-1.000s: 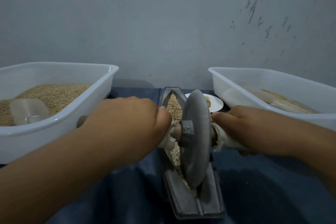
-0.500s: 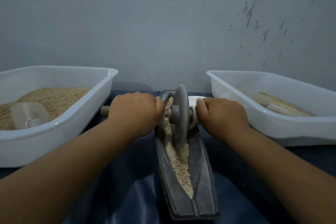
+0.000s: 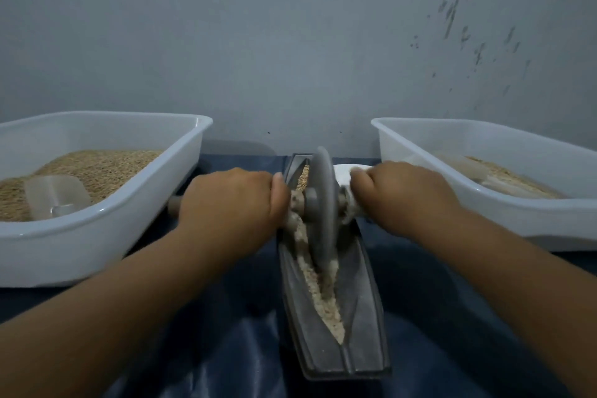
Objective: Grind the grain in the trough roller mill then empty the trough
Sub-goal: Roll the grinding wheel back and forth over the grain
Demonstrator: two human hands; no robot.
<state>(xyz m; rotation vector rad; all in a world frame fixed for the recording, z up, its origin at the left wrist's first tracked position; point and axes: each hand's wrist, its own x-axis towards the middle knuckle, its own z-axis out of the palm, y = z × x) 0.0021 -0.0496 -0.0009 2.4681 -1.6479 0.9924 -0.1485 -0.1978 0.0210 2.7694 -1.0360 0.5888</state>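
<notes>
Grain (image 3: 318,287) is spread along the groove of the dark trough (image 3: 361,326), which lies on the blue-covered table (image 3: 226,333). The grinding wheel (image 3: 324,203) is stood upright in the trough's far half. Its axle handles are gripped by the left hand (image 3: 232,200) and right hand (image 3: 403,194), one on each side of the trough.

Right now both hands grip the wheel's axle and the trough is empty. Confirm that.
Not quite. The head view shows the left hand and right hand gripping the axle, but the trough still holds grain along its groove.
</notes>
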